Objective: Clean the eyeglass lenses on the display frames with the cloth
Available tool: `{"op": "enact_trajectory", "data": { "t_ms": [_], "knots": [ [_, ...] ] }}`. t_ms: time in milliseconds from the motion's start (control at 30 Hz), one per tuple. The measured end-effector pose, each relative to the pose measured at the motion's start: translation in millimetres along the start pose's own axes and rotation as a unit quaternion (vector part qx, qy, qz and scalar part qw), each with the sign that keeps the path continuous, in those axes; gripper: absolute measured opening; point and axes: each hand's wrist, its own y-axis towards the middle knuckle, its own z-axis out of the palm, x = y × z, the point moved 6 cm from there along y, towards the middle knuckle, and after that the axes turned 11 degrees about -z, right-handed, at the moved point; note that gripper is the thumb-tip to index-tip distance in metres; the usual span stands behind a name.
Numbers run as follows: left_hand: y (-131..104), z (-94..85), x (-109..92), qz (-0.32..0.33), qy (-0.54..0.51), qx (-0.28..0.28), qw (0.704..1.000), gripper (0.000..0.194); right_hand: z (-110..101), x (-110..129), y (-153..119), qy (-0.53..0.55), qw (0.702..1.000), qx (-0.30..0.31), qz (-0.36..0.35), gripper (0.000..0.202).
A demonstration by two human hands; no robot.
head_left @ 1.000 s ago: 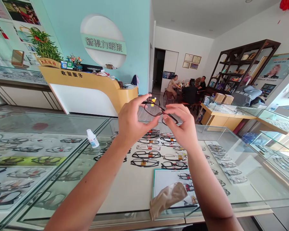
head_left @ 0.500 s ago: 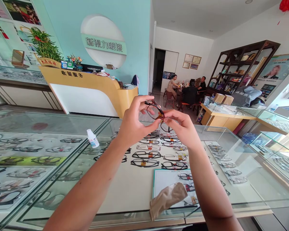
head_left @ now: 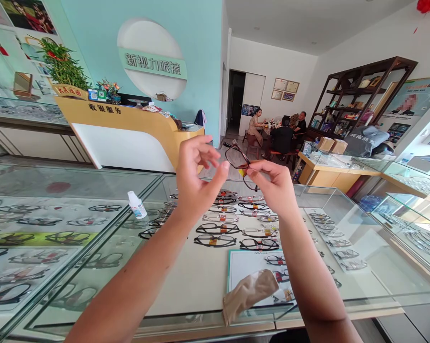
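The right hand [head_left: 275, 188] pinches dark-rimmed brown-lensed glasses [head_left: 240, 164]; the left hand [head_left: 195, 174], fingers apart, hovers at nine o'clock above the glass display case [head_left: 343, 305] holding rows of spectacle frames [head_left: 232, 228].

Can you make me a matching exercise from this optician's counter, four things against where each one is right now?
Things
1. dark-framed glasses
2. white bottle
3. tan cloth
4. left hand

Places
A. standing upright on the glass counter, to the left of the arms
B. lying crumpled on the glass at the near edge, over a white card
C. raised in the air, fingers spread, just clear of the frame
D. pinched in the right hand above the display case

Pairs: 1-D, 2-A, 3-B, 4-C
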Motion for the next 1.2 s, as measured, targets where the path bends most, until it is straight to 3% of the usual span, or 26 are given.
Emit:
{"op": "enact_trajectory", "data": {
  "t_ms": [100, 333, 500, 833, 967, 1067, 1133, 1200],
  "knots": [
    [-6.3, -0.2, -12.6, 0.021, 0.051, -0.023, 0.998, 0.006, -0.9, 3.7, -1.5, -0.049, 0.998, -0.022, -0.017, 0.013],
    [-10.9, 17.3, -7.5, -0.103, 0.08, 0.101, 0.986, 0.021, 11.8, 20.3, -6.9, -0.115, 0.986, -0.055, -0.111, 0.011],
    [-10.6, 17.6, 2.3, -0.143, 0.053, 0.096, 0.984, 0.019, 18.1, 24.7, -10.2, -0.167, 0.978, -0.038, -0.119, 0.015],
    [-6.1, 17.6, 15.0, -0.195, 0.002, 0.095, 0.976, 0.015, 23.2, 33.8, -12.5, -0.182, 0.978, 0.065, -0.076, 0.031],
    [-5.4, 19.3, 18.1, -0.218, -0.011, 0.113, 0.969, 0.016, 7.7, 59.8, -20.1, -0.19, 0.977, 0.077, -0.062, 0.019],
    [-6.0, 22.7, 18.5, -0.224, 0.0, 0.148, 0.963, 0.015, -18.3, 77.3, -22.5, -0.193, 0.979, 0.03, -0.057, 0.01],
    [-8.4, 28.9, 17.6, -0.218, 0.021, 0.194, 0.956, 0.017, -37.8, 70.6, -21.7, -0.197, 0.979, -0.015, -0.051, 0.018],
    [-13.5, 38.1, 17.1, -0.205, 0.062, 0.25, 0.944, 0.019, -55.2, 42.8, -22.6, -0.207, 0.977, -0.043, -0.037, 0.02]
  ]
}}
